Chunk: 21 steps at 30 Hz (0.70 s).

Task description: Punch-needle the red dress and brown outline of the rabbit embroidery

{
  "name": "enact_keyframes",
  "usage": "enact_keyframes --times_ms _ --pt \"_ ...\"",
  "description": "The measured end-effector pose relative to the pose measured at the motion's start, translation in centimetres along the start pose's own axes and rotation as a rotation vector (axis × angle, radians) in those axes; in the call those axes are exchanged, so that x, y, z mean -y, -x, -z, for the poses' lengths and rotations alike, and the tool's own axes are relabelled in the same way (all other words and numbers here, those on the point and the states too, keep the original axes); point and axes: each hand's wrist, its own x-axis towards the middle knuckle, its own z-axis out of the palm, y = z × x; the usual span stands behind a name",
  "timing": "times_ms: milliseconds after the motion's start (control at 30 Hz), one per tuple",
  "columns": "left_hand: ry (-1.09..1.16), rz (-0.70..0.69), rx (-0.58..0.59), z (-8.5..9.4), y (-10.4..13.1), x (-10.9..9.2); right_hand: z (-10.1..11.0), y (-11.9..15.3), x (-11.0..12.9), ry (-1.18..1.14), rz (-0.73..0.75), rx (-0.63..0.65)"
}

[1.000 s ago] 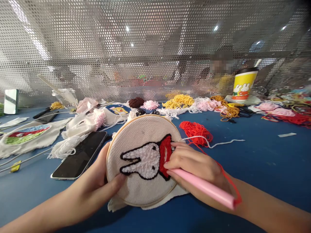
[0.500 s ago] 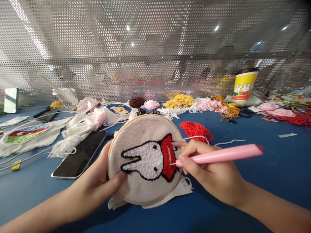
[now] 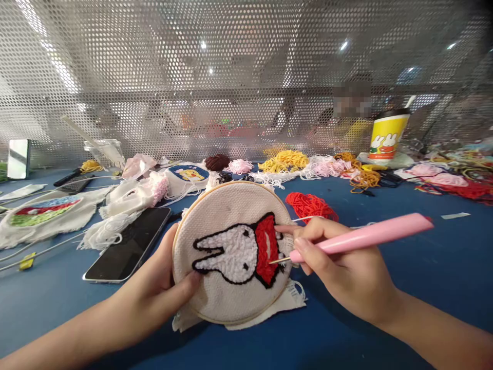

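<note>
My left hand (image 3: 162, 282) grips the left edge of a round embroidery hoop (image 3: 227, 203), its thumb on the cloth in front and the other fingers hidden behind. On the cloth is a sideways white rabbit (image 3: 234, 252) outlined in black, with a red garment (image 3: 265, 241) that has a narrow pale gap. Between the thumb and fingers of my right hand (image 3: 342, 272) is a pink punch needle (image 3: 362, 237). Its metal tip meets the red stitches, or hovers just over them; I cannot tell which. One right finger rests on the cloth by the red part. White yarn trails behind that hand.
A black phone (image 3: 129, 246) lies left of the hoop, near white yarn (image 3: 103, 231) and another stitched cloth (image 3: 42, 213). Behind the hoop are red yarn (image 3: 310, 205) and yellow yarn (image 3: 285, 161). A yellow cup (image 3: 389, 134) stands at the back right, before a perforated metal screen (image 3: 246, 67).
My right hand has shifted slightly right, and the punch needle's handle end has risen and moved right, showing more of its metal shaft. The hoop and my left hand stay almost in place.
</note>
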Motion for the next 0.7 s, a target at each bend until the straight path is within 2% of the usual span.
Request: enact_keyframes --times_ms 233,367,533,700 --pt "-0.019 -0.008 -0.035 -0.2 0.0 0.0 0.0 0.2 -0.1 0.107 0.045 0.011" --pt "-0.018 -0.01 -0.014 -0.1 0.0 0.0 -0.1 0.2 -0.1 0.181 0.111 0.054" --pt "-0.064 -0.029 0.103 0.7 -0.1 -0.3 -0.1 0.1 0.7 0.316 0.14 0.142" --pt "-0.12 -0.049 0.184 1.2 -0.1 -0.5 -0.7 0.1 0.2 0.361 0.315 0.172"
